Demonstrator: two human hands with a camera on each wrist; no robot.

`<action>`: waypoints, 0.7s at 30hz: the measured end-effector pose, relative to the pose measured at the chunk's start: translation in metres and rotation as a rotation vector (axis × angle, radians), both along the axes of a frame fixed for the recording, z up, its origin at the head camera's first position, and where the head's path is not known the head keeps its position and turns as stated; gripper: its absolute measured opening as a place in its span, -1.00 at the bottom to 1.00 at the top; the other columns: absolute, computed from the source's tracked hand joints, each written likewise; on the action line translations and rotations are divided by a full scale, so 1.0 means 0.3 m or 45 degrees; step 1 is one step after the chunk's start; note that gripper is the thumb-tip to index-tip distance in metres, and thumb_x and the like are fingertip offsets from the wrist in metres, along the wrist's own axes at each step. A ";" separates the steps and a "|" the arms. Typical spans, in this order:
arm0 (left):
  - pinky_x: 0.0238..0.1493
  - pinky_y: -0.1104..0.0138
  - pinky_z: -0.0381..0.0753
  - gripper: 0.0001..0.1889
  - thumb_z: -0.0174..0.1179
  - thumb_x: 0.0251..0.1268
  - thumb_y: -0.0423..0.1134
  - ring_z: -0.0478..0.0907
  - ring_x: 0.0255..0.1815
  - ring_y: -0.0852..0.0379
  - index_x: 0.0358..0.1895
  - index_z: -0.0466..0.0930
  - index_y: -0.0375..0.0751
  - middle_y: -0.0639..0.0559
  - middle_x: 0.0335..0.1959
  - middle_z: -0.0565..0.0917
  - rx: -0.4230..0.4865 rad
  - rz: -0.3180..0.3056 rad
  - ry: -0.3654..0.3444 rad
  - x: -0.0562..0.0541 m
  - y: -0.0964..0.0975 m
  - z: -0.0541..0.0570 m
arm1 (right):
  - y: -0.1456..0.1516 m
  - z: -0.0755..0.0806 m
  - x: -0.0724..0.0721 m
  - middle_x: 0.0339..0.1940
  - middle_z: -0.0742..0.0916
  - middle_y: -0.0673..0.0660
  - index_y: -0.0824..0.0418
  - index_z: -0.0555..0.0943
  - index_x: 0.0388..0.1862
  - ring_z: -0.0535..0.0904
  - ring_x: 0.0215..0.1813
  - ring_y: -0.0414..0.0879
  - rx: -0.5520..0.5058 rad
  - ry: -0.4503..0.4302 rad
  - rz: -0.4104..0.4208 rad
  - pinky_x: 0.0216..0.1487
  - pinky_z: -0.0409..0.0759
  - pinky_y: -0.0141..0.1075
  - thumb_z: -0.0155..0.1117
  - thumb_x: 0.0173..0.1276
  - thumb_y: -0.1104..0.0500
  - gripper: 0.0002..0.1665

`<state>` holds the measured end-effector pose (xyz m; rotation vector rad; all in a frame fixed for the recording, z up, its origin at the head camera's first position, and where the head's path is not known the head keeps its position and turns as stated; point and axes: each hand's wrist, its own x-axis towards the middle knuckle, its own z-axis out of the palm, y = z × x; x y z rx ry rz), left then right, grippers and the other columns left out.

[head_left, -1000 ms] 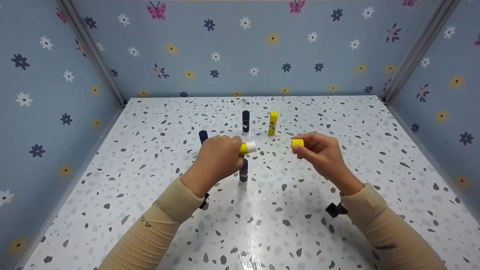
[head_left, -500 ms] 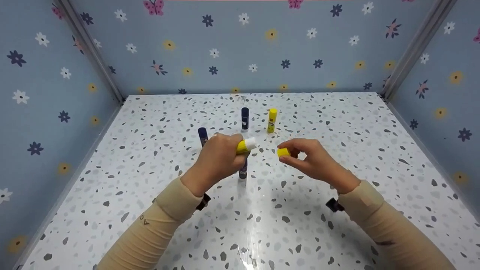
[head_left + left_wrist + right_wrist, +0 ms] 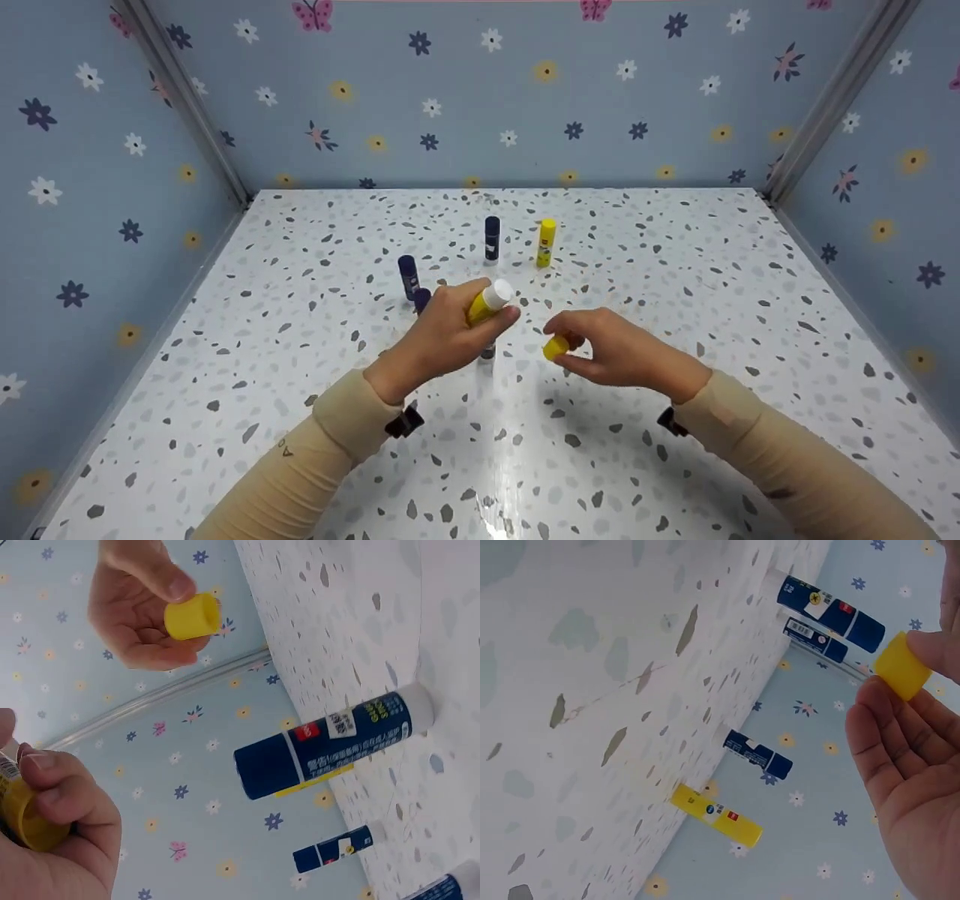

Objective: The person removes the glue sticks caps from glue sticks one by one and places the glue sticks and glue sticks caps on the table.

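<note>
Presently, left hand (image 3: pixel 448 324) is gripping one stick (image 3: pixel 481 306), part-blocking two of four navy tubes (image 3: pixel 421 298), right hand (image 3: pixel 613 349) one cap (image 3: pixel 556 347), one yellow tube (image 3: pixel 546 243) toward counter's far edge (image 3: pixel 675 192).

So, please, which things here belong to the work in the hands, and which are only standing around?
In the work, it seems:
- white-ended yellow glue stick, held in the left hand
- yellow cap, held in the right hand

Apparently only standing around:
- upright yellow glue stick
- dark blue glue sticks
</note>
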<state>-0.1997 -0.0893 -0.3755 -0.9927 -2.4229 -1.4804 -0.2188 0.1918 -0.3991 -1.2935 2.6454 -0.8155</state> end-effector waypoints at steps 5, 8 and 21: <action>-0.38 0.34 0.48 -0.80 0.18 0.64 -0.17 0.46 -0.46 0.15 -0.18 0.49 -0.23 0.01 -0.45 0.54 0.017 -0.060 -0.064 0.015 -0.008 -0.014 | -0.006 -0.031 0.015 -0.11 0.83 0.10 0.28 0.70 0.05 0.78 -0.09 -0.05 0.102 -0.003 0.038 0.02 0.80 -0.10 0.44 0.48 0.32 -0.79; -0.35 0.34 0.49 -0.81 0.10 0.65 -0.16 0.47 -0.43 0.14 -0.13 0.46 -0.22 0.01 -0.41 0.53 0.011 -0.088 -0.097 0.021 -0.011 -0.028 | -0.004 -0.056 0.023 -0.17 0.82 0.07 0.23 0.72 -0.03 0.75 -0.14 -0.05 0.135 0.030 0.078 -0.04 0.77 -0.17 0.47 0.44 0.32 -0.83; -0.26 0.31 0.46 -0.82 -0.12 0.67 -0.23 0.41 -0.39 0.11 0.06 0.39 -0.26 0.02 -0.39 0.43 0.040 -0.209 -0.145 0.039 -0.020 -0.073 | 0.002 -0.108 0.039 -0.31 0.79 0.02 0.19 0.75 -0.17 0.61 -0.30 -0.22 0.253 0.053 0.169 -0.20 0.66 -0.33 0.56 0.38 0.25 -0.87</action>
